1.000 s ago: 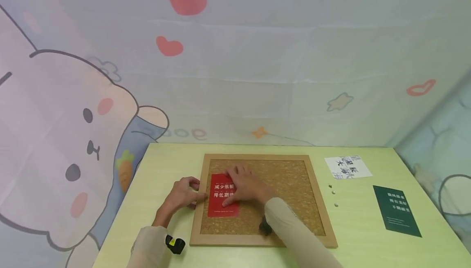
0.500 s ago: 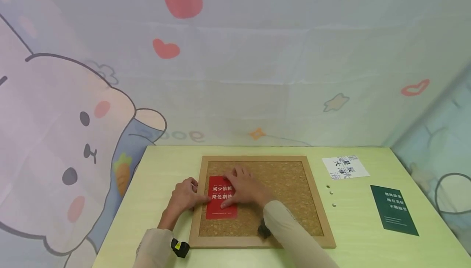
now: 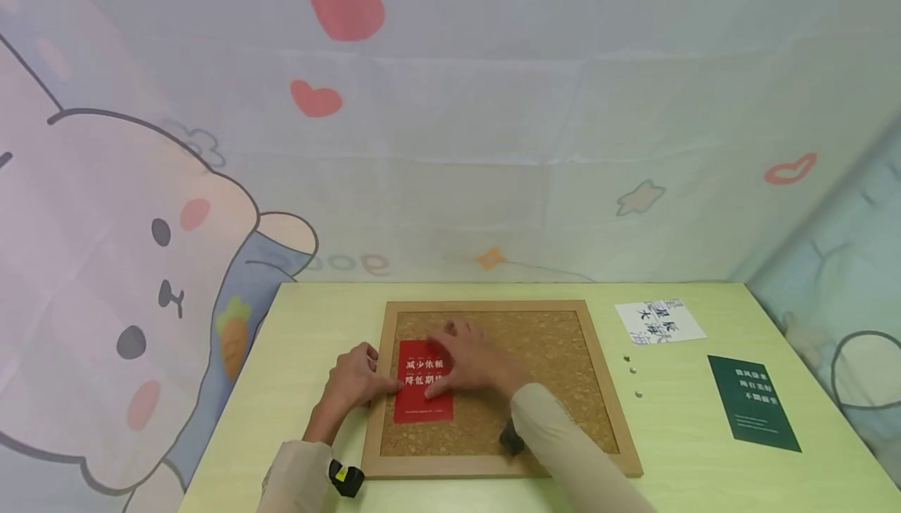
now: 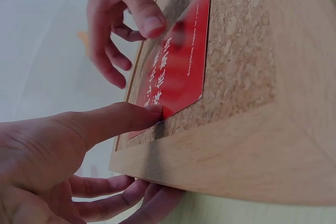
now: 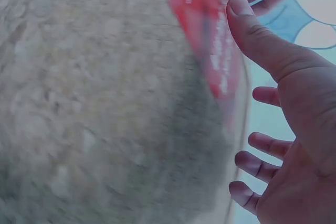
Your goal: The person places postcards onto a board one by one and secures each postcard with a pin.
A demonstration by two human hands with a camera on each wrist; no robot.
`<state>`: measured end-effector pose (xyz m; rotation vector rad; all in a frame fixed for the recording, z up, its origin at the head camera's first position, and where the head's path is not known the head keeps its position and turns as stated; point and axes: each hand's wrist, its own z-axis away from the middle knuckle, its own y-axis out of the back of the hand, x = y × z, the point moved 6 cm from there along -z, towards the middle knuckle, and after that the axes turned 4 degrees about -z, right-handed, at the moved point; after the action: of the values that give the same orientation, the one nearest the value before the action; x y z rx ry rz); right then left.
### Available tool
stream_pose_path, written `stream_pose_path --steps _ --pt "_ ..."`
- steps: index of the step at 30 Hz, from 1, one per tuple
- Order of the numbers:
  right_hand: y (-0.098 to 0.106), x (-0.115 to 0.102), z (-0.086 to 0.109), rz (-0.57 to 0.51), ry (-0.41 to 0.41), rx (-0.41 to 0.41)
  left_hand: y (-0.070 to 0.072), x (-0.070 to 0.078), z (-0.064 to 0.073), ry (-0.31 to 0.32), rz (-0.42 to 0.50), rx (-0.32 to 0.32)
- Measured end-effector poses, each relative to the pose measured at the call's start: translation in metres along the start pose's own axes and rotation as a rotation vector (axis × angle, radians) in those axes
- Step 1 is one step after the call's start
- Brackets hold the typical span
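The left hand touches the red card at its left edge with a straight thumb, its fingers loosely bent along the outer side of the wooden frame. The right hand hangs just above the card, thumb and fingers spread. The card lies on the left part of the cork board. To the board's right, small studs, a white card and a green card lie on the table.
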<state>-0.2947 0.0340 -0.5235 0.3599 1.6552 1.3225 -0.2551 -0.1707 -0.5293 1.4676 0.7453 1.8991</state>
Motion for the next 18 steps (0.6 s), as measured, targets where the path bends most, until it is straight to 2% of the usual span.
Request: stream_pose_path --steps 12,18 --pt "0.050 -0.019 0.012 -0.021 0.070 0.053 0.003 -0.004 -0.002 0.009 -0.006 0.018" --pt "0.073 -0.012 0.040 0.004 0.071 0.026 -0.001 -0.005 -0.002 0.008 0.007 0.020"
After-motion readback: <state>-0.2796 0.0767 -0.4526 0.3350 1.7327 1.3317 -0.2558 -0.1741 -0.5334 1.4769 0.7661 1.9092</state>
